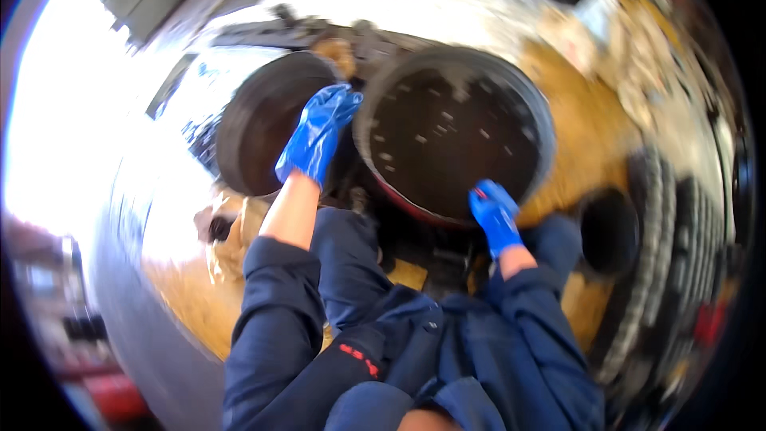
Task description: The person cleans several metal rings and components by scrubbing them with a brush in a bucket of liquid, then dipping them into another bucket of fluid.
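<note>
A large round tub [547,140] of dark liquid stands in front of me, with several small pale flecks on the surface. To its left is a smaller dark tub [229,140] with a brownish inside. My left hand [317,132], in a blue rubber glove, hangs between the two tubs with its fingers drawn together. Whatever it may grip is hidden. At the near right rim of the large tub is my right hand [495,211], gloved in blue too. Its fingers are curled, and a tiny red spot shows by the fingertips, too small to name.
A black bucket [609,231] stands right of my knee, beside rows of dark ribbed parts [658,219]. Left of my leg lies a crumpled brown paper bag [239,231]. Crumpled pale sheets [590,36] lie at the far right on a yellow-brown surface [586,116].
</note>
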The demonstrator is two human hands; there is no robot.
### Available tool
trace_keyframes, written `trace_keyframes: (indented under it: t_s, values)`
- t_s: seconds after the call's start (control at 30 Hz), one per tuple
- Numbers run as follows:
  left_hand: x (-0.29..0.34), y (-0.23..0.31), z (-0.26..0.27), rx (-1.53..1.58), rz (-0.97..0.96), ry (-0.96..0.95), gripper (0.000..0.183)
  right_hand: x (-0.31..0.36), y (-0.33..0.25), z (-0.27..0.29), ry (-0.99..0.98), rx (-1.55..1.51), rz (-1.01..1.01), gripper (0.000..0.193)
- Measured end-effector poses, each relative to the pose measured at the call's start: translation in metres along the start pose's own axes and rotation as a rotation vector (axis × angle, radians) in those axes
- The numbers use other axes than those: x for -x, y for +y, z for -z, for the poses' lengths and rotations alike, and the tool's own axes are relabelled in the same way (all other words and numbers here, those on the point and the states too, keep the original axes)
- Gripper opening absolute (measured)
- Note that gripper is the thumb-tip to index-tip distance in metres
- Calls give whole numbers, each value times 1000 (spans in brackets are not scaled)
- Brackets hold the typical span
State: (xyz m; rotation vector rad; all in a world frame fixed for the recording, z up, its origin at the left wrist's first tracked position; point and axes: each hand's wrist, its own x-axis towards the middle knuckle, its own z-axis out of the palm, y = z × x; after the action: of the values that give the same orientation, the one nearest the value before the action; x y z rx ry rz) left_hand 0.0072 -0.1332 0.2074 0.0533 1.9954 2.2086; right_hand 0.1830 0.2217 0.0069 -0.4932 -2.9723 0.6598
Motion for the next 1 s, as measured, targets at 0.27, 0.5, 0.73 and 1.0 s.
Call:
trace_keyframes:
  t_s: [0.27, 0.5, 0.73, 1.0]
  values:
    - [78, -180, -159, -624, -122, -336, 27, -12, -23, 52, -377, -38, -134, 34]
    - [93, -200, -184, -1105, -66, -337, 27, -4, -13, 52, -426, -105, -220, 38]
    - [79, -218, -174, -1229, -78, -376, 24, -5, -15, 53, -441, -106, -225, 38]
    - [75, -218, -172, -1191, -84, -380, 25, -8, -15, 55, -459, -101, -198, 40]
